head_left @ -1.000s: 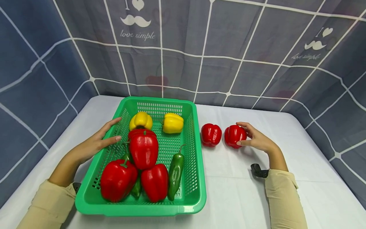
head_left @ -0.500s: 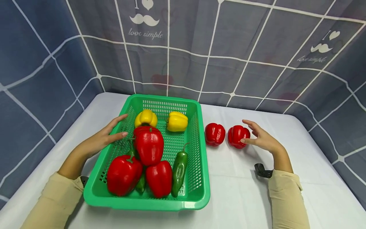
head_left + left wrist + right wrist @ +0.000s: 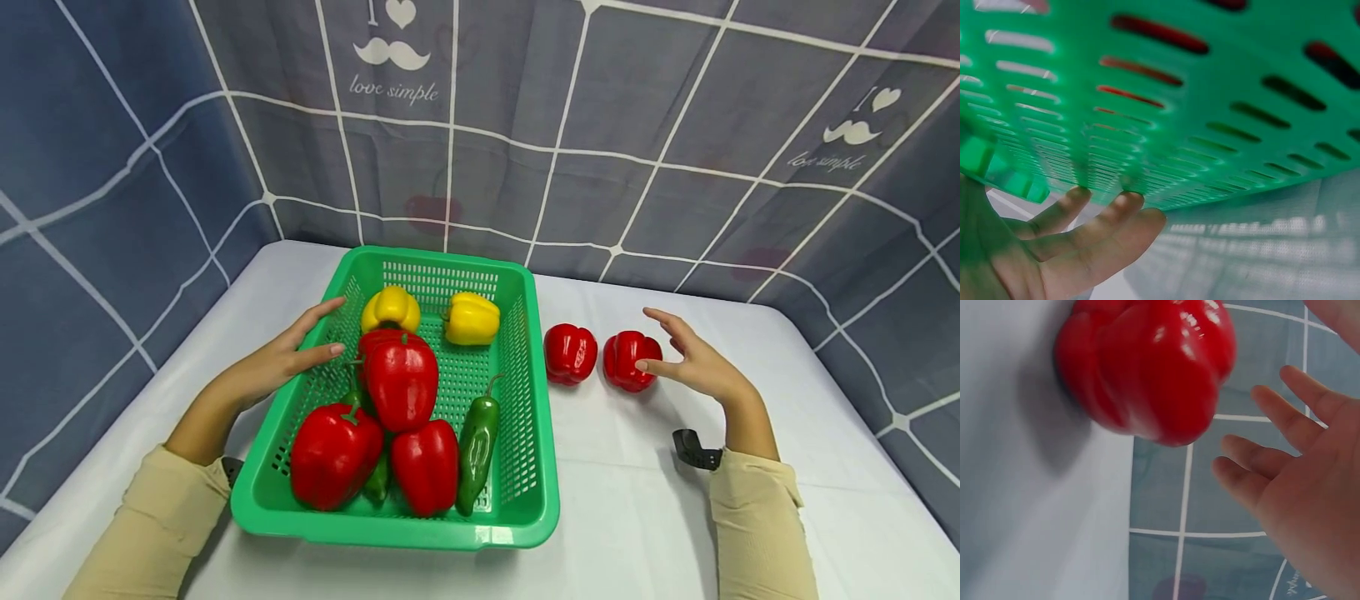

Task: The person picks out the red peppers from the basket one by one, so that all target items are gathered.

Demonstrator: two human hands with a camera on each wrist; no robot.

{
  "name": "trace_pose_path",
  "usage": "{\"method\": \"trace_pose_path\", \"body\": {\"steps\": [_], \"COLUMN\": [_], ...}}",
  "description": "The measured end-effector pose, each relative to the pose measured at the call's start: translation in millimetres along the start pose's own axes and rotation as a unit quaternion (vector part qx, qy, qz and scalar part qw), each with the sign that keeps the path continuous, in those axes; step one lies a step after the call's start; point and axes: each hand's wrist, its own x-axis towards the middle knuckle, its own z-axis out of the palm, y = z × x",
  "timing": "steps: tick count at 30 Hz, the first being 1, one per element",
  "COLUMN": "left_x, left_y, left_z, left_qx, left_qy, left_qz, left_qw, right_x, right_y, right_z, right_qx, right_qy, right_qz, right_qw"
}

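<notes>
Left hand (image 3: pixel 258 367) is reaching over the left side of the green basket (image 3: pixel 375 533), its fingers (image 3: pixel 1104 244) stretching out loosely and parted, tips right by the outer wall; whether they are touching it cannot be told. Right hand (image 3: pixel 697 362) is hovering beside the outer red pepper (image 3: pixel 628 358), fingers (image 3: pixel 1297 425) spreading wide and clear of it, though the thumb is overlapping it from overhead, contact uncertain. That pepper is sitting on the white counter (image 3: pixel 622 517), right of the basket, just beside the inner red pepper (image 3: pixel 570 354).
</notes>
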Motion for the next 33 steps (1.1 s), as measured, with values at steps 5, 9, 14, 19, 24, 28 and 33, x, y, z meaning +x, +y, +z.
{"method": "trace_pose_path", "body": {"steps": [5, 9, 14, 19, 24, 28, 33], "left_x": [0.1, 0.0, 0.5, 0.2, -0.1, 1.4, 2.3], "left_y": [0.7, 1.6, 0.5, -1.7, -2.2, -2.3, -2.1], "left_z": [-0.4, -1.5, -0.9, 1.0, 1.4, 1.3, 1.1], "left_qx": [-0.004, -0.001, -0.006, -0.01, -0.009, -0.009, -0.01], "left_qy": [0.0, 0.002, 0.004, 0.004, 0.006, 0.008, 0.007], "left_qz": [0.0, 0.0, -0.001, -0.002, 0.0, 0.004, 0.001], "left_qw": [1.0, 1.0, 1.0, 0.9999, 0.9999, 0.9999, 0.9999], "right_x": [-0.7, -0.6, 0.1, 3.4, 8.6, 14.2, 21.3], "right_y": [-9, -16, -24, -32, -40, -49, -67], "right_z": [1, 3, 5, 8, 10, 11, 15], "right_qx": [-0.004, -0.009, -0.008, -0.007, -0.005, -0.007, -0.024], "right_qy": [0.005, 0.01, 0.014, 0.017, 0.018, 0.014, 0.0], "right_qz": [-0.014, -0.03, -0.051, -0.053, -0.052, -0.06, -0.092], "right_qw": [0.9999, 0.9995, 0.9986, 0.9984, 0.9985, 0.9981, 0.9955]}}
